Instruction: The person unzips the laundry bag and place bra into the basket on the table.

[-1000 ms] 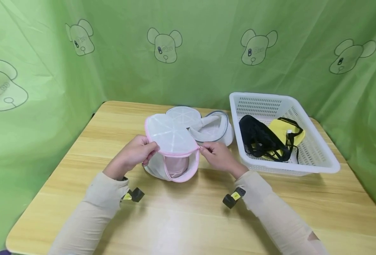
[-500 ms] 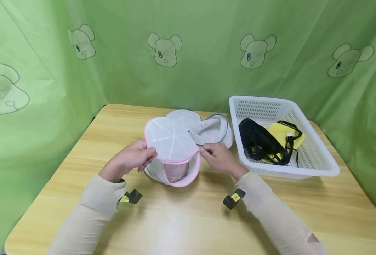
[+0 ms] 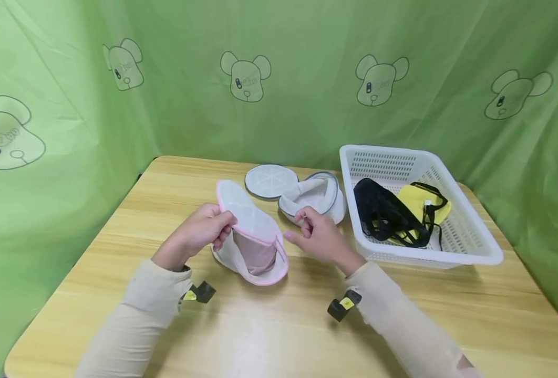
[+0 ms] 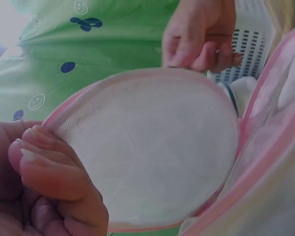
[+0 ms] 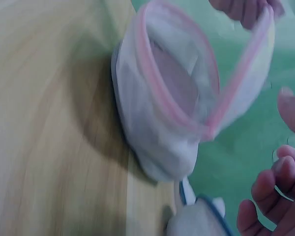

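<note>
A white mesh laundry bag (image 3: 227, 256) with pink zipper trim stands on the table, pinkish inside. Its round lid (image 3: 249, 212) is raised and tilted, joined to the body at the right side. My left hand (image 3: 204, 228) pinches the lid's pink edge between thumb and curled fingers, as the left wrist view also shows. To the right of the bag, my right hand (image 3: 325, 237) hangs in the air with loosely curled fingers and nothing in them. In the right wrist view, the bag's mouth (image 5: 179, 73) gapes and a gap separates the right fingers from it.
Behind the bag sits a second white mesh bag (image 3: 338, 206) with grey-blue trim, its round lid (image 3: 271, 181) folded back to the left. A white plastic basket (image 3: 425, 257) at the right holds a black strapped item (image 3: 385, 210) and a yellow one (image 3: 413, 197).
My right hand has let go of the zipper at the lid's right corner and moved slightly away. The lid, held by my left hand, has tipped and narrowed, uncovering the second bag's lid.
</note>
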`<control>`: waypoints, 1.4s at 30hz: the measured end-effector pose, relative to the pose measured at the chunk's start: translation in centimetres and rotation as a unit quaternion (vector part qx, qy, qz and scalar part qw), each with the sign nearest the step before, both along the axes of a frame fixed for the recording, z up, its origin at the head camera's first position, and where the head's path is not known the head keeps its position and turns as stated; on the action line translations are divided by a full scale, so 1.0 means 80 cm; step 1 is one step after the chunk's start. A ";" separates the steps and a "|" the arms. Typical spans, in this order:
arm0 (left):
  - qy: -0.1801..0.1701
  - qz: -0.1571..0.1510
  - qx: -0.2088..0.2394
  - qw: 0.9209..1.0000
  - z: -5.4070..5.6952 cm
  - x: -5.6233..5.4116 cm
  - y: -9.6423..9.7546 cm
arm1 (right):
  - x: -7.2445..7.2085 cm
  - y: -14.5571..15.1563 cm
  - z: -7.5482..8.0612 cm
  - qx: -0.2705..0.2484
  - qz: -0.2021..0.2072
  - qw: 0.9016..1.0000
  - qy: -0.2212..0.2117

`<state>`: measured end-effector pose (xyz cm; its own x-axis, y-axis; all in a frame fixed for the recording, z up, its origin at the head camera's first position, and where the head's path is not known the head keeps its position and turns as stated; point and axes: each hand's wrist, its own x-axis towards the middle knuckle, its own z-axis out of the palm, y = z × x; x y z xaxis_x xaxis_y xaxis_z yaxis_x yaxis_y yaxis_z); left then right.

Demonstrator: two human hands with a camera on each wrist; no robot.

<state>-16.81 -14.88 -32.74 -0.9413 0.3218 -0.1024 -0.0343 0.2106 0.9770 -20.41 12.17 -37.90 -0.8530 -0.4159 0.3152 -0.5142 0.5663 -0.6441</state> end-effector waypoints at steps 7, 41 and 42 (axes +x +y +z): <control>0.014 -0.004 0.025 1.000 0.001 -0.001 0.022 | 0.008 -0.022 0.006 0.004 0.066 0.995 0.070; 0.096 0.114 -0.236 0.960 -0.032 -0.021 0.013 | 0.001 -0.019 0.019 -0.194 -0.043 0.978 0.056; 0.102 0.105 -0.233 0.961 -0.032 -0.020 0.017 | 0.003 -0.021 0.020 -0.203 -0.040 0.977 0.049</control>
